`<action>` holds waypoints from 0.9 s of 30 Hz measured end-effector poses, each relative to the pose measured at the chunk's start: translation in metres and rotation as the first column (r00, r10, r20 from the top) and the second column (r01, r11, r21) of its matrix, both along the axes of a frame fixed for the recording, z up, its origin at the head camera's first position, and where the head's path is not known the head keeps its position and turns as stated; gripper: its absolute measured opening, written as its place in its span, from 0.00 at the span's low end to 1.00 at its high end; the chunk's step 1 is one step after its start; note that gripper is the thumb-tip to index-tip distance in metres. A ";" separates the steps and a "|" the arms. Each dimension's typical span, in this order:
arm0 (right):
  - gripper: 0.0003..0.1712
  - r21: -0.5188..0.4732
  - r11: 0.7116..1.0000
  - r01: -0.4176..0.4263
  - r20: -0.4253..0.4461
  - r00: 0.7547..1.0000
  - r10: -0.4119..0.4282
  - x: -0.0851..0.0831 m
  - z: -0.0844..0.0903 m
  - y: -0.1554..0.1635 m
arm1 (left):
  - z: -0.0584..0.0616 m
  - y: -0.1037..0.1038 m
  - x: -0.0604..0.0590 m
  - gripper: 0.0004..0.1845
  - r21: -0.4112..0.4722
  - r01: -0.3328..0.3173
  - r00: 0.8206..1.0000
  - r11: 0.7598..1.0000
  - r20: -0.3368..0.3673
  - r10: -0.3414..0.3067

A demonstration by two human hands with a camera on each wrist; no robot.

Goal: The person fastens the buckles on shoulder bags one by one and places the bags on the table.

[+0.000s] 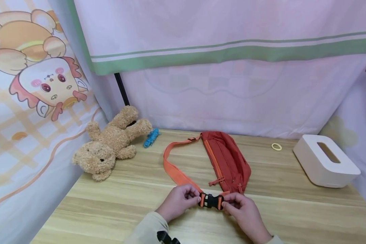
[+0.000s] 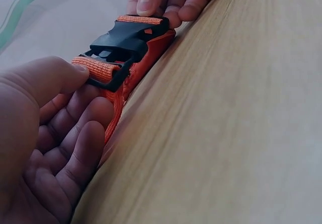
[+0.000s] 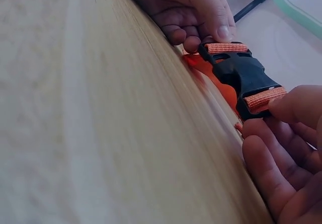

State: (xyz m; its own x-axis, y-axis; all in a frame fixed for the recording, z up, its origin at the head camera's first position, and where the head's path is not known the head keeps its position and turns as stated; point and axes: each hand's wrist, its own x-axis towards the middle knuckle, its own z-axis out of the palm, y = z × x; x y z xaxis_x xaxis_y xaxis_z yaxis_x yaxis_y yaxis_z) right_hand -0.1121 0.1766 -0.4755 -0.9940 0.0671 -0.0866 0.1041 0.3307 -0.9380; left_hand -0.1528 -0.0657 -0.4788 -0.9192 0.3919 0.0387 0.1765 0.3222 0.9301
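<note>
A rust-red waist bag point(image 1: 228, 160) lies on the wooden table point(image 1: 116, 203), its orange strap point(image 1: 174, 171) looping round to a black plastic buckle point(image 1: 211, 201) at the front. The two buckle halves sit joined. My left hand point(image 1: 179, 200) pinches the strap end at the buckle's left side point(image 2: 95, 69), thumb on top. My right hand point(image 1: 242, 207) pinches the strap at the buckle's right side point(image 3: 261, 99). In the wrist views the black buckle point(image 2: 126, 40) point(image 3: 241, 75) rests just above the table surface between both hands.
A tan teddy bear point(image 1: 109, 145) lies at the back left beside a small blue object point(image 1: 151, 137). A yellow ring point(image 1: 276, 146) and a white tissue box point(image 1: 324, 160) sit at the right. Printed curtains hang round the table on three sides.
</note>
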 end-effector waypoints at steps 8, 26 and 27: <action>0.09 0.061 0.998 -0.021 -0.029 0.999 0.022 0.001 0.002 -0.001 | 0.001 0.000 0.001 0.05 0.008 0.011 1.000 1.000 0.020 -0.012; 0.07 0.071 0.997 -0.008 0.005 1.000 0.008 0.001 0.005 -0.002 | 0.000 -0.002 0.001 0.05 0.037 0.004 0.997 0.999 0.081 -0.007; 0.07 0.065 0.998 -0.009 0.003 1.000 0.009 0.001 0.005 -0.002 | 0.000 -0.002 0.001 0.05 0.042 0.005 0.996 0.999 0.084 -0.009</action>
State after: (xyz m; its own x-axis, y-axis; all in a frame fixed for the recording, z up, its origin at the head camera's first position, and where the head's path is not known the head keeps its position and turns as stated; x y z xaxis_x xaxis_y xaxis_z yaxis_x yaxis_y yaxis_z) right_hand -0.1106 0.1748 -0.4703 -0.9943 0.0634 -0.0852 0.1033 0.3921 -0.9141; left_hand -0.1514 -0.0677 -0.4790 -0.9172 0.3979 -0.0223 0.0991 0.2820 0.9543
